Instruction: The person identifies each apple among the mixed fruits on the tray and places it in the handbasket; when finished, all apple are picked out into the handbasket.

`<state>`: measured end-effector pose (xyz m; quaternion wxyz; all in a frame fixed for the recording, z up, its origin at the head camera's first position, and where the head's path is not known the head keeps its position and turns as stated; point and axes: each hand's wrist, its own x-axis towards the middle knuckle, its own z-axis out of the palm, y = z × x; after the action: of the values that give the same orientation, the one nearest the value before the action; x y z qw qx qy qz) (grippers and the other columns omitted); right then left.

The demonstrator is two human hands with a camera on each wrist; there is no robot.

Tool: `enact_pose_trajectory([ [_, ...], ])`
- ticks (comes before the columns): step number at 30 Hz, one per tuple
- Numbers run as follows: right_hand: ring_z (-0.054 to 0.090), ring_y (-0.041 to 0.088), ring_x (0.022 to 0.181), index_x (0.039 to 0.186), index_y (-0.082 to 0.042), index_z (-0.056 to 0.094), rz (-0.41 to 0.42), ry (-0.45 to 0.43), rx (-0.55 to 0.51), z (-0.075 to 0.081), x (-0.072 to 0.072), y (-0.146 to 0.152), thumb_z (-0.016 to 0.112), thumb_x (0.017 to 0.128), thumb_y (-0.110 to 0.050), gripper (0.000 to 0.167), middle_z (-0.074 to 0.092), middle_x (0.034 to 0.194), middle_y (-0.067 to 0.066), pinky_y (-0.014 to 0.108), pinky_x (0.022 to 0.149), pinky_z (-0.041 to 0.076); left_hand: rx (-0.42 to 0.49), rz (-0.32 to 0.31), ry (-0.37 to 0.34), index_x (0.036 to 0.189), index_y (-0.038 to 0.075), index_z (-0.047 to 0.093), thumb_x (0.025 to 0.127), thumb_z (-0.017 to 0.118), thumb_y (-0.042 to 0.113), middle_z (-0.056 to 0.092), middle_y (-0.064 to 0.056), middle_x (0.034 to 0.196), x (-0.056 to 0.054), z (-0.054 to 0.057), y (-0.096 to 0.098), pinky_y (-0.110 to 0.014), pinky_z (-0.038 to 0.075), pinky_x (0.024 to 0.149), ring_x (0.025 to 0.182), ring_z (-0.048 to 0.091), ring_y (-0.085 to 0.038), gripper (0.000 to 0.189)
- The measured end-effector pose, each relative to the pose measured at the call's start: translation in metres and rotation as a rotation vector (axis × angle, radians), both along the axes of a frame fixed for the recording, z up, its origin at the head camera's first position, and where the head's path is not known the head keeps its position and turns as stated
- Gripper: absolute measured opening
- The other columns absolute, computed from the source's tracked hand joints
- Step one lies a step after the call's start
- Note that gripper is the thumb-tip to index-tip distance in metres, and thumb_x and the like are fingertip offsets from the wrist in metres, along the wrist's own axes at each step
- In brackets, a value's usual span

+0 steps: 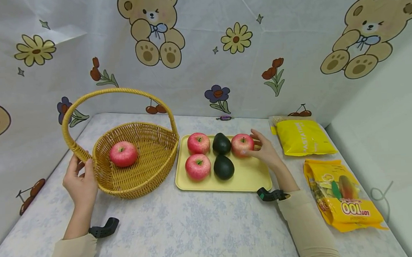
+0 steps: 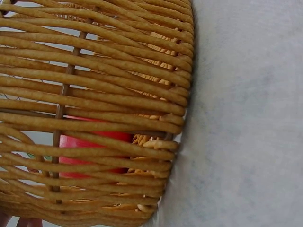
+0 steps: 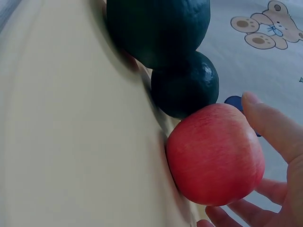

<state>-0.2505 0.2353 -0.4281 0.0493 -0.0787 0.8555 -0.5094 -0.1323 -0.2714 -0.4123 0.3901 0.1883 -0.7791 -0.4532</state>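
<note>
In the head view my left hand (image 1: 80, 183) grips the wicker basket (image 1: 153, 186) at its left side, thumb and fingers about the handle's base. A red apple (image 1: 123, 154) lies inside; through the weave in the left wrist view, red shows (image 2: 94, 146). My right hand (image 1: 265, 151) is at another red apple (image 1: 242, 144) on the right part of the yellow tray (image 1: 251, 176). Its fingers are spread around that apple (image 3: 215, 156), with the thumb beside it in the right wrist view. Two dark green avocados (image 1: 224, 167) and two more apples (image 1: 198, 167) sit on the tray.
Right of the tray lie a yellow pasta packet (image 1: 304, 137) and a yellow snack bag (image 1: 343, 195). The basket's tall handle (image 1: 118, 90) arches above its bowl. A bear-patterned cloth (image 1: 195, 48) hangs behind the table.
</note>
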Motion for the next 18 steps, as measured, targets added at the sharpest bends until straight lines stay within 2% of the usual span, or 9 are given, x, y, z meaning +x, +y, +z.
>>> enact_pose_trajectory([
  [11,0.041,0.039,0.132,0.156,-0.014,0.023,-0.007,-0.024,0.025,-0.005,0.002,-0.007,0.078,0.083,-0.029,0.092,0.031,0.155,0.018,0.052,0.111,0.036,-0.002,0.001,0.007,0.136,0.014,0.059,0.1,0.053,0.018,0.064,-0.014,0.124,-0.001,0.0,-0.001,-0.008,0.04,0.075,0.098,0.049,0.014,0.036],
  [18,0.044,0.038,0.127,0.153,-0.012,0.029,-0.035,-0.001,0.025,-0.006,0.004,-0.013,0.079,0.082,-0.026,0.088,0.038,0.152,0.015,0.051,0.107,0.04,-0.001,0.001,0.0,0.136,0.016,0.059,0.1,0.053,0.019,0.064,-0.014,0.124,0.0,0.0,0.0,-0.008,0.04,0.075,0.098,0.049,0.014,0.036],
])
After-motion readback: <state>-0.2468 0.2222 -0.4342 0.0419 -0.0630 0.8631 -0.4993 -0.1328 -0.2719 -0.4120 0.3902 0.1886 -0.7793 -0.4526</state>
